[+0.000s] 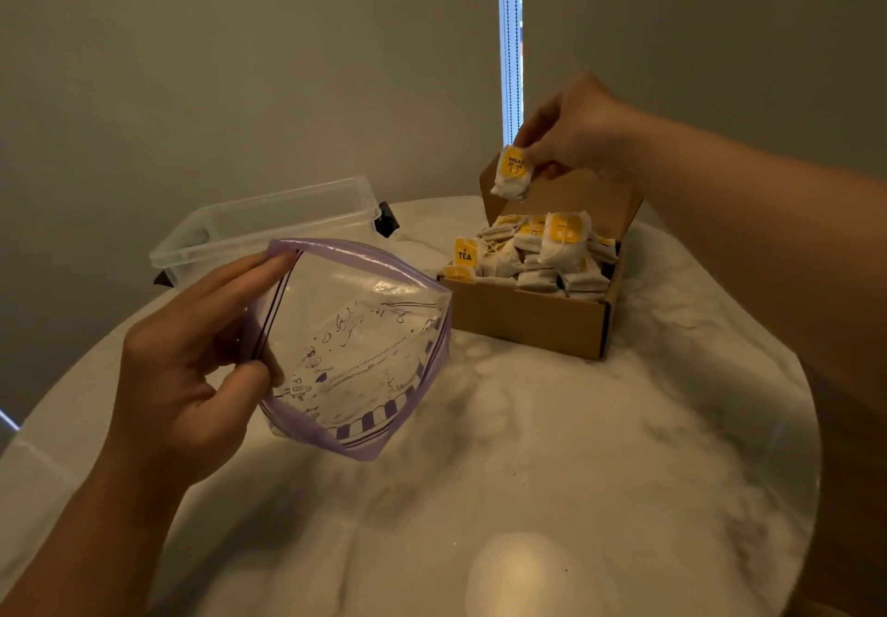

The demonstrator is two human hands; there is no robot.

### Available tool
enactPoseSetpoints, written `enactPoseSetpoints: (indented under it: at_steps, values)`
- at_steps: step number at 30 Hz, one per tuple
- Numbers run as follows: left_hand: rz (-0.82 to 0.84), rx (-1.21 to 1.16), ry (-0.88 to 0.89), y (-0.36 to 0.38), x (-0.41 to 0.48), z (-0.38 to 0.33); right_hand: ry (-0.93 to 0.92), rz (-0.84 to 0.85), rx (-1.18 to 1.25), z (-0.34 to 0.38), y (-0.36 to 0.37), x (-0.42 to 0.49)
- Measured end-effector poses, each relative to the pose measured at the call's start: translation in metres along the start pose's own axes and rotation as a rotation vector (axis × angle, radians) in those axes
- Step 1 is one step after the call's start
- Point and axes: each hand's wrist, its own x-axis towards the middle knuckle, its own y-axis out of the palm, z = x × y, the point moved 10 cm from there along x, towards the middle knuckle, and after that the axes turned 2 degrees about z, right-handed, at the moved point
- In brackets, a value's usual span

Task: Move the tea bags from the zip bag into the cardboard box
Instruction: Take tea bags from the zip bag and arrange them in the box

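Step in hand: dropping a tea bag into the cardboard box [528, 321].

Right hand [578, 136]: pinching one tea bag [511, 175] at its yellow-tag end between fingertips. Hanging over the rear of the box, just in front of the raised lid flap [583, 199], clear of the pile. Not yet let go.

Left hand [192, 362]: gripping the zip bag [365, 352] at its open mouth, fingers along one side of the rim, thumb on the other. Bag lifted off the bench [600, 448], mouth gaping toward the camera.

Next move, as judged: lower over a gap toward the back of the pile, then release. Calls for a soft drop, since heaped above the walls at front left and liable to spill. After that, a look into the zip bag for leftovers.

Containers:
- Zip bag: clear film, purple zip strip, printed doodles. No tea bags visible inside; apparently empty, so probably the last transfer.
- Cardboard box: open, standing on the bench, piled with tea bags [542, 259], paper sachets with strings and yellow tags; one tag marked TEA leaning over the left wall.
- Clear plastic tub [269, 227]: behind the zip bag, black clips at both ends; no contents made out.
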Motion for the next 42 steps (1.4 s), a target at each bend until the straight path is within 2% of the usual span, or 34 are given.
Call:
enactPoseSetpoints:
  at_steps: [10,16,22,36,42]
  values:
    - [0.006,0.043,0.002,0.000,0.000,-0.001,0.086,0.189,-0.057,-0.014,0.022,-0.004]
    - [0.015,0.006,-0.019,0.000,0.000,0.007,0.042,0.161,-0.280,-0.020,0.021,0.002]
    - [0.010,-0.025,-0.040,0.000,-0.001,0.013,0.037,0.152,-0.391,-0.026,0.022,0.007]
    - [-0.006,0.002,-0.019,-0.001,-0.001,0.005,0.080,0.200,-0.445,-0.038,0.025,0.003]
    - [-0.010,-0.011,-0.016,0.000,0.000,0.005,0.063,0.172,-0.457,-0.036,0.022,0.001]
